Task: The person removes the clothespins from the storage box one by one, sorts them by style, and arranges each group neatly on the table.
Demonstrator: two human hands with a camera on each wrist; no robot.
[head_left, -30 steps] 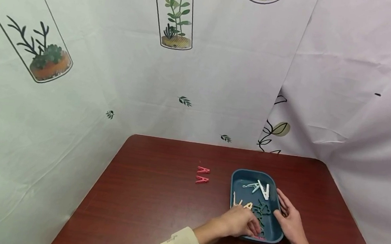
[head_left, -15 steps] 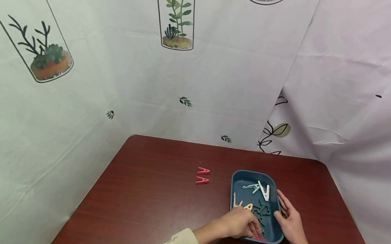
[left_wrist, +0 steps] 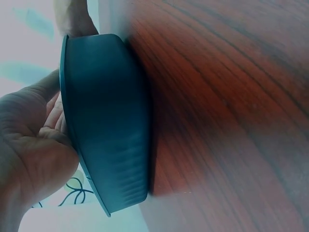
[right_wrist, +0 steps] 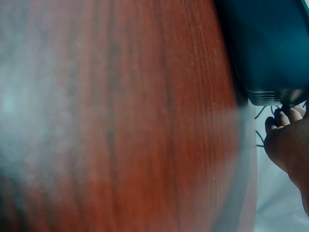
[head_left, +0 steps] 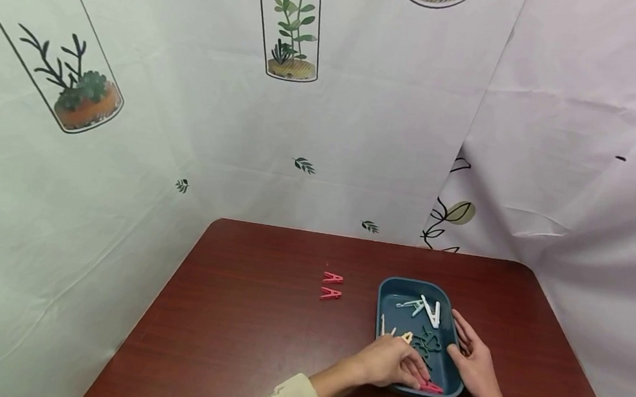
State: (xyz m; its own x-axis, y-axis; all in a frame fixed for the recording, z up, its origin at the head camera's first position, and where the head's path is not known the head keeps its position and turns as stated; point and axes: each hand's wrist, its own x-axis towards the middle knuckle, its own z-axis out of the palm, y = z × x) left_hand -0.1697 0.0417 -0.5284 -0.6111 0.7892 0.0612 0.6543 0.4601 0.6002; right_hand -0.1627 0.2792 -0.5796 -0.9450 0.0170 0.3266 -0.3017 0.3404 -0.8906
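A blue tray (head_left: 387, 290) stands on the table with small clothespins in it. My left hand (head_left: 391, 361) reaches over its near-left rim, and the fingertips pinch a pink clothespin (head_left: 432, 388) in the near end. In the left wrist view the left hand (left_wrist: 38, 145) hangs over the tray wall (left_wrist: 106, 116), its fingertips hidden behind it. My right hand (head_left: 473, 360) grips the tray's right rim, thumb over the edge and fingers along the outside. In the right wrist view the right hand (right_wrist: 289, 140) shows only partly, beside the tray (right_wrist: 270, 48).
Two pink clothespins (head_left: 330, 293) lie in a column on the brown table (head_left: 258, 321), left of the tray. Inside the tray are white clips (head_left: 431, 312), dark green ones (head_left: 426, 340) and a cream one (head_left: 407, 337). A printed curtain (head_left: 360, 132) hangs behind the table.
The left fingers have shifted slightly to the right inside the tray, and more of the pink clothespin shows at their tips. The right hand keeps its grip on the rim.
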